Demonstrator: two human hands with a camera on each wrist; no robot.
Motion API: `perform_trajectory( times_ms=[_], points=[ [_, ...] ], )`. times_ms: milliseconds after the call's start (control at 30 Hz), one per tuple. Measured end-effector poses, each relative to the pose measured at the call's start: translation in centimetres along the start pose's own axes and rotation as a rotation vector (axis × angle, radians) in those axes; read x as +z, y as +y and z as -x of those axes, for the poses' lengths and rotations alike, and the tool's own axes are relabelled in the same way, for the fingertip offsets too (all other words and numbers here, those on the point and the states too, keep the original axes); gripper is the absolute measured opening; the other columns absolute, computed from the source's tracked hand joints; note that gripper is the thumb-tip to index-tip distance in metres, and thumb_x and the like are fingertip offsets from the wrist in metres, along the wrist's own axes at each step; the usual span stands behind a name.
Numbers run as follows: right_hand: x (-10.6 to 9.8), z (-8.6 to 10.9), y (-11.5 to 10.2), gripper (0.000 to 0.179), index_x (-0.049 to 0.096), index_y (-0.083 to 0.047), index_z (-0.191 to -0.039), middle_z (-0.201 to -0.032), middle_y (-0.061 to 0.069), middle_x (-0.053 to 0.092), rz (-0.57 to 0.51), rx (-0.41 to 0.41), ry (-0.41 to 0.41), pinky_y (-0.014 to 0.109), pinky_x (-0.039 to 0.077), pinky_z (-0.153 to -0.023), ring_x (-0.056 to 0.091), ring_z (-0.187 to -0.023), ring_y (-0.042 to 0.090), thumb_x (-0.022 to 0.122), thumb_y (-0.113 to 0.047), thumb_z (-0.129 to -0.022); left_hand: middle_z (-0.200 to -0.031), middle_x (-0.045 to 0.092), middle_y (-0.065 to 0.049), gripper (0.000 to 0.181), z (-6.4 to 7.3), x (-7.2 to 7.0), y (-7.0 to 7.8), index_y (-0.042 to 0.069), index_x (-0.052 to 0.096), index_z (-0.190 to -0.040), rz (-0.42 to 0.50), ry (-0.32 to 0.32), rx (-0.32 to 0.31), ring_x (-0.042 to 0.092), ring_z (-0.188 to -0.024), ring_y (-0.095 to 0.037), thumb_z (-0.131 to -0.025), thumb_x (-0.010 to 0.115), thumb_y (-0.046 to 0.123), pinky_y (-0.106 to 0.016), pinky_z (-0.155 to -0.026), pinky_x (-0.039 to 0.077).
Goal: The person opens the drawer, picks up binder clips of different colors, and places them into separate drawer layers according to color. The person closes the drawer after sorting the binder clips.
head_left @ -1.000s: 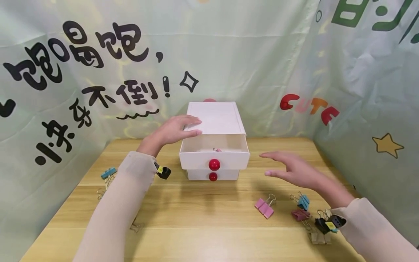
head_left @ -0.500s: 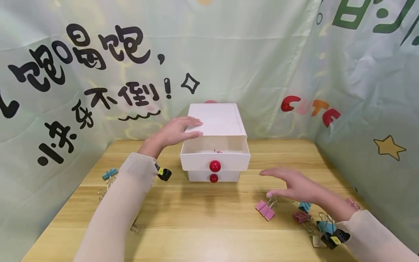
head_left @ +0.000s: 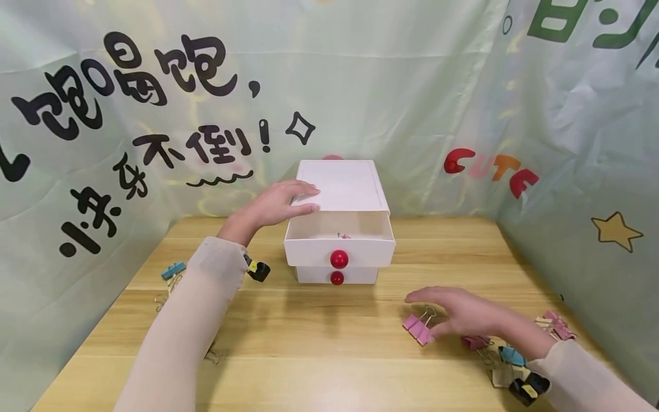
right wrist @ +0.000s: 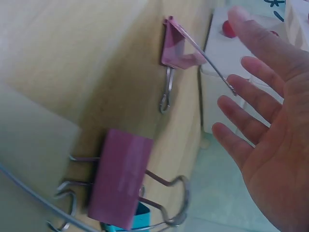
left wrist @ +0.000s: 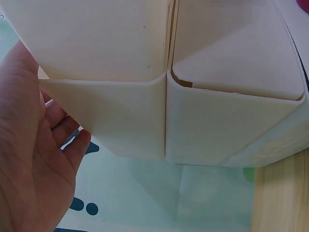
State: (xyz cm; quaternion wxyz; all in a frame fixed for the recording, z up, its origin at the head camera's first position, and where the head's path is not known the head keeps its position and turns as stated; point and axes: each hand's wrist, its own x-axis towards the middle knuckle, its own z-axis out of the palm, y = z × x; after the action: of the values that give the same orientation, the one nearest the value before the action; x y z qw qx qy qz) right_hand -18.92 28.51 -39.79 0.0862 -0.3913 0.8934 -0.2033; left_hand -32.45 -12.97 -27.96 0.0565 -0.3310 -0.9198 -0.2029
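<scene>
A small white box with two drawers stands at the back of the table, its upper drawer pulled out. Inside that drawer a bit of a pink clip shows. My left hand rests on the box's top left edge, thumb along the front; the left wrist view shows its fingers against the box's side. My right hand hovers low, fingers spread and holding nothing. Its thumb is right at a pink binder clip lying on the wood. A darker pink binder clip lies under the palm side.
Around the right wrist lie more binder clips: a blue one, a cream one and pink ones. By the left forearm is another blue clip. Printed cloth hangs behind the table.
My right hand has come down and toward me, from beside the drawer to the pink binder clip. The left hand stays on the box.
</scene>
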Motion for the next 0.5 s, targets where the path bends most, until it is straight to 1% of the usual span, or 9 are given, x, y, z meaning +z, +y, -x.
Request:
perform_trajectory(
  times_ms=[133,233,367,500],
  points=[
    [0.7,-0.2,0.0,0.063,0.056,-0.013,-0.136,-0.135,0.0,0.057,0.01,-0.052,-0.003,0.042,0.048,-0.097,0.054,-0.121,0.021,0.08,-0.031,-0.081,-0.146,0.049,0.0,0.06,0.0,0.0,-0.1,0.021,0.058,-0.138,0.004,0.004,0.003,0.039,-0.137,-0.021,-0.092,0.057,0.059,-0.046,-0.113,0.028],
    [1.2,-0.3,0.1,0.06,0.057,-0.011,-0.135,-0.134,0.0,0.058,0.031,-0.076,-0.011,0.041,0.049,-0.096,0.055,-0.12,0.02,0.081,-0.024,-0.081,-0.146,0.048,0.0,0.06,0.0,0.0,-0.1,0.021,0.058,-0.138,0.001,0.004,0.007,0.039,-0.137,-0.021,-0.092,0.056,0.06,-0.046,-0.113,0.028],
    [1.8,-0.3,0.3,0.055,0.059,-0.013,-0.133,-0.132,0.0,0.059,0.053,-0.074,-0.042,0.04,0.049,-0.095,0.056,-0.119,0.019,0.08,-0.017,-0.082,-0.146,0.048,0.0,0.061,0.0,0.0,-0.1,0.021,0.058,-0.138,-0.003,0.0,0.007,0.038,-0.137,-0.021,-0.092,0.056,0.06,-0.046,-0.113,0.028],
    [2.1,-0.5,0.5,0.051,0.061,-0.014,-0.13,-0.129,-0.001,0.061,0.08,-0.095,-0.047,0.039,0.051,-0.093,0.057,-0.116,0.016,0.079,-0.015,-0.082,-0.146,0.048,0.0,0.06,0.0,0.0,0.0,0.021,0.058,-0.138,-0.005,0.0,0.008,0.038,-0.137,-0.021,-0.092,0.056,0.059,-0.046,-0.113,0.027]
  ],
)
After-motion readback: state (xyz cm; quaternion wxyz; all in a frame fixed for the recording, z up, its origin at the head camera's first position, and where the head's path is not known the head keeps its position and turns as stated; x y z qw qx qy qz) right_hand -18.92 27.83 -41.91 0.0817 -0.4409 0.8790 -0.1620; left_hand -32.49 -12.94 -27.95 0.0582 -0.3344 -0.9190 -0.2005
